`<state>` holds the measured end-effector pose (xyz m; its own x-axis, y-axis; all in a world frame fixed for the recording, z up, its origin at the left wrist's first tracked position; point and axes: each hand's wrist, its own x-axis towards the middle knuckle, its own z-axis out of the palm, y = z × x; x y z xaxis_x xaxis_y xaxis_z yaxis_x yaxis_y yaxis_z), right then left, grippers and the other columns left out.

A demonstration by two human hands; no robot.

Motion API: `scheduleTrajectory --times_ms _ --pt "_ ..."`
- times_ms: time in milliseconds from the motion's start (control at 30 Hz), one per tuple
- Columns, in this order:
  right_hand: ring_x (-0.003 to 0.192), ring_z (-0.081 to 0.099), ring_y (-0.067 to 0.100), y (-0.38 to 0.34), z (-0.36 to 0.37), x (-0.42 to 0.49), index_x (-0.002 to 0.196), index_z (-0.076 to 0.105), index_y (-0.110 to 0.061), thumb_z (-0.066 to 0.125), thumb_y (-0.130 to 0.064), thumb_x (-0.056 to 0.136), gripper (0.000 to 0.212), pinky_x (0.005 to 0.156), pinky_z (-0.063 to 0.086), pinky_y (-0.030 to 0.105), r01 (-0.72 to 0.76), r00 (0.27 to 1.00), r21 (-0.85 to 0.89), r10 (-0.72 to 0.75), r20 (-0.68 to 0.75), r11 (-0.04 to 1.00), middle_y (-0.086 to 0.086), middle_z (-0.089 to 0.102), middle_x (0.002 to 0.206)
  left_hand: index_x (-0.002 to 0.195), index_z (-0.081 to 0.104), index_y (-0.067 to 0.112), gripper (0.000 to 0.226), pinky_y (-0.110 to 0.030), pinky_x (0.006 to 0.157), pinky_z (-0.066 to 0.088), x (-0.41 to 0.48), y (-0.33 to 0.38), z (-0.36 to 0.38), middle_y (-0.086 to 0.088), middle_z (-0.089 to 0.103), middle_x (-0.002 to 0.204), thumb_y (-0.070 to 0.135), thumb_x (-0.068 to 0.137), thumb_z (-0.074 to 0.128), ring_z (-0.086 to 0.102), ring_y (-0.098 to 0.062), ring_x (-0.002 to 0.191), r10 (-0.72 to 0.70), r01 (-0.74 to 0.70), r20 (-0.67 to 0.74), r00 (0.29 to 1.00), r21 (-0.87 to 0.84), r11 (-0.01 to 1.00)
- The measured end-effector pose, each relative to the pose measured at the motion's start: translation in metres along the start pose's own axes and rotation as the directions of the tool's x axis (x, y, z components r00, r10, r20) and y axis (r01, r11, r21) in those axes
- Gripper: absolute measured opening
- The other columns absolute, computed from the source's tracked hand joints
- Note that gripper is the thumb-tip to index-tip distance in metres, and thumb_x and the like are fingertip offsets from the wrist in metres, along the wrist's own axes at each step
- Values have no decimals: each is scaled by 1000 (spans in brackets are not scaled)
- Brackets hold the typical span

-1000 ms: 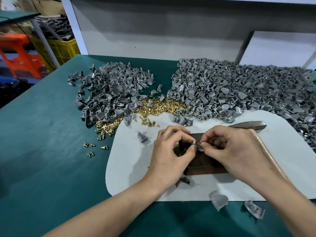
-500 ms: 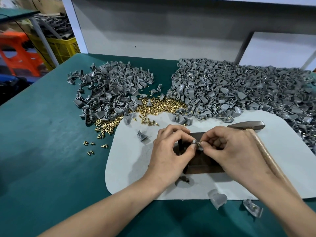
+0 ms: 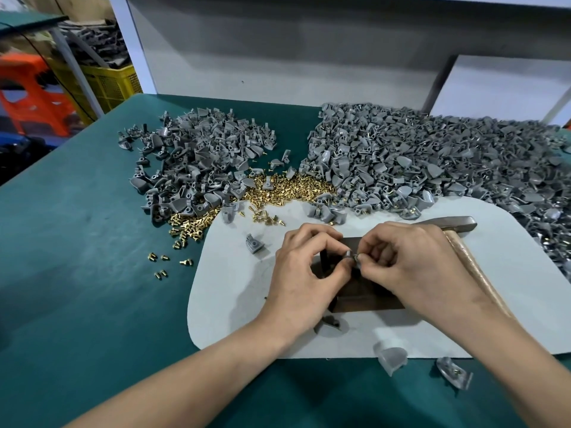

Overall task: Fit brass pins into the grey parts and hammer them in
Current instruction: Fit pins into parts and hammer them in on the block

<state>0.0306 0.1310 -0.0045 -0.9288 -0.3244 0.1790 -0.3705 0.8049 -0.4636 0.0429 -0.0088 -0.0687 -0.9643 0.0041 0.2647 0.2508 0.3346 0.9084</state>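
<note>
i see left hand (image 3: 304,273) and right hand (image 3: 411,267) both pinching one grey part (image 3: 351,256) fingertip to fingertip just above the dark block (image 3: 367,299) on the white mat (image 3: 231,291), pin too small to make out.

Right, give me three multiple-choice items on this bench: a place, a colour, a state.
1. Where is the hammer? A) on the white mat B) on the grey piles C) off the table
2. The table cover is: A) red B) teal C) yellow
3. The left hand and right hand are: A) flat, open B) pinching a grey part together C) swinging the hammer
Answers: A, its head rests on the mat; B, teal all round the mat; B, both grip the part between them.
</note>
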Motion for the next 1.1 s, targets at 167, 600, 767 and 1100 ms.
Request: scheduleTrajectory --times_ms 167,600,767,1100 --pt "66 53 -8 2 1 -1 66 61 -20 72 -6 74 19 58 41 6 -9 1000 29 9 -5 1000 -17 50 55 82 68 17 5 -41 96 43 0 0 1 18 56 104 16 82 72 49 -9 112 1 -1 -1 1000 1 1000" --pt "61 58 4 11 1 -8 74 69 -26 74 -11 78 16 63 49 16 -115 993 215 113 19 970 -9 65 65 81 68 17 5 -43 95 44 -1 -2 2 19 57 102 15 82 72 51 -9 111 -12 12 -17 1000 -42 999" --pt "61 63 8 38 -36 -19 94 72 -22 75 -19 73 21 60 49 11 -194 944 151 227 -241 969 -13 66 70 81 68 20 5 -37 97 44 -1 -1 0 22 54 104 20 83 72 49 -3 112 -30 30 3 1000 -51 998" --pt "78 55 28 93 -32 -28 113 58 -13 78 -20 72 46 65 40 34 -540 839 -265 535 -96 799 4 62 74 74 72 19 7 -12 86 44 -1 1 -2 24 58 101 19 81 73 51 0 110 -65 62 -20 998 -139 988"
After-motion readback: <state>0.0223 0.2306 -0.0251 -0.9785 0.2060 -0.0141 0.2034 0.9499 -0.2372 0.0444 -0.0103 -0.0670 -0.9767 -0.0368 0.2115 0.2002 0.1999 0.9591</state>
